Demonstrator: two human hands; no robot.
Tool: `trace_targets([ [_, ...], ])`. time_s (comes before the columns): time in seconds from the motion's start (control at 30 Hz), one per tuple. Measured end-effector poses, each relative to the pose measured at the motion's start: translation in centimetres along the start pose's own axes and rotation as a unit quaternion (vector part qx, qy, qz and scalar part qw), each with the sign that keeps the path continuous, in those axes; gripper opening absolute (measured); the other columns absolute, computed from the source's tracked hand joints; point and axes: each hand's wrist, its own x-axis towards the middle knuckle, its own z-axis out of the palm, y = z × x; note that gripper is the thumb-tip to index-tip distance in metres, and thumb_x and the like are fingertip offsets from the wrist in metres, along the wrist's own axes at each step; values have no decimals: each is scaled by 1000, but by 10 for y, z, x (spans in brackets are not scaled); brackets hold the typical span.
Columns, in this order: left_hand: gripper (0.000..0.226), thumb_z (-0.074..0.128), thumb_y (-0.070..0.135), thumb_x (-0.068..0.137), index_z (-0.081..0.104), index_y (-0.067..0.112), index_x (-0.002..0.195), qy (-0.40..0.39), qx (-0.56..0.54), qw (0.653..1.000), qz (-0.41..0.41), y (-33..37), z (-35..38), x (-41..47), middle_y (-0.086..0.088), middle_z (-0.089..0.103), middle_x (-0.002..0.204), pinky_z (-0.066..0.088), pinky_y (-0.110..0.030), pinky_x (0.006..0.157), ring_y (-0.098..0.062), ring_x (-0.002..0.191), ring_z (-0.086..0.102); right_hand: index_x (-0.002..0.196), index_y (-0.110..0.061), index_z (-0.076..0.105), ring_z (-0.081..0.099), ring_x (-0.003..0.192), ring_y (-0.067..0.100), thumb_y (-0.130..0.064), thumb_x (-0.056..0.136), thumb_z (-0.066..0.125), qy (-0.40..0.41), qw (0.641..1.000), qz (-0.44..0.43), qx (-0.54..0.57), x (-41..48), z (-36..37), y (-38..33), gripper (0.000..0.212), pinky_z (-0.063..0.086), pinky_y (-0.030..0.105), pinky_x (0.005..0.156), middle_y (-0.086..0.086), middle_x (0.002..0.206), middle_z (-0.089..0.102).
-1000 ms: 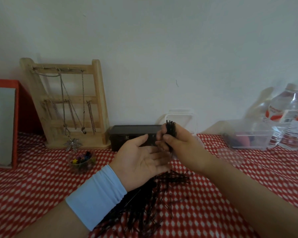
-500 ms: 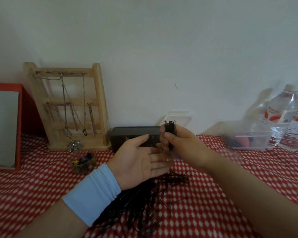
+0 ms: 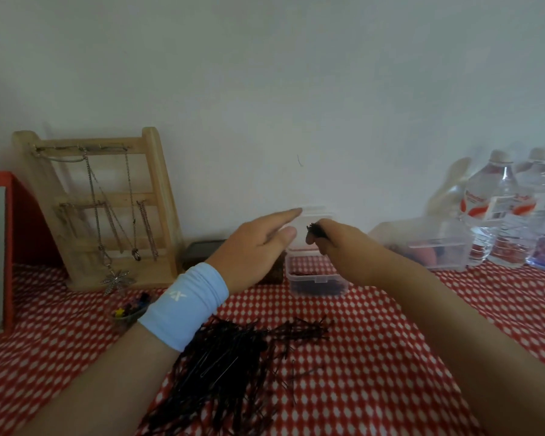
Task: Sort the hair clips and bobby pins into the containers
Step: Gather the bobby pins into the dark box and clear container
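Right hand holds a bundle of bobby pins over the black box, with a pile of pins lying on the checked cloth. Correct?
Not the black box: the head view shows the right hand holding the bundle of bobby pins over the small clear container. The rest stands.

The right hand (image 3: 343, 243) pinches a pin bundle (image 3: 315, 229) over a clear box (image 3: 315, 280); the left hand (image 3: 252, 250), fingers straight, hovers beside. A pin pile (image 3: 227, 366) lies on the desk (image 3: 390, 341).
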Motion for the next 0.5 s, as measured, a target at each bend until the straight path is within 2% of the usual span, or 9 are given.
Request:
trace_targets([
  [0.1, 41, 42, 30, 104, 45, 26, 144, 21, 39, 999, -4, -9, 3, 4, 8, 46, 148, 28, -19, 112, -2, 134, 41, 123, -21, 60, 58, 101, 14, -18, 105, 45, -22, 998, 31, -52, 4, 9, 13, 24, 45, 25, 88, -5, 120, 65],
  [0.2, 42, 42, 29, 104, 45, 23, 145, 2, 83, 997, 3, -17, 11, 5, 5, 47, 148, 30, -26, 115, -7, 135, 42, 135, -21, 60, 61, 114, 18, -20, 101, 56, -77, 993, 28, -84, 5, 15, 19, 35, 46, 31, 103, 0, 132, 65],
  [0.3, 41, 42, 28, 104, 46, 22, 144, -12, 120, 993, 13, -19, 16, 5, 5, 48, 146, 30, -24, 113, -8, 133, 43, 144, -21, 52, 62, 114, 12, -20, 96, 65, -99, 994, 29, -47, 3, 9, 23, 50, 47, 31, 106, -4, 131, 66],
  [0.37, 39, 42, 27, 103, 50, 22, 141, -16, 147, 989, 27, -20, 19, 5, 4, 53, 142, 33, -27, 111, -10, 130, 47, 142, -21, 55, 64, 110, 8, -21, 93, 69, -89, 996, 18, -16, 2, 2, 24, 50, 48, 30, 105, -7, 124, 70],
  [0.5, 34, 44, 28, 99, 62, 24, 128, -35, 220, 972, 69, -21, 26, 9, 6, 65, 124, 41, -36, 102, -14, 111, 58, 125, -22, 69, 63, 103, 6, -26, 98, 62, -44, 998, -10, -32, 2, -7, 24, 28, 47, 23, 96, -8, 119, 71],
])
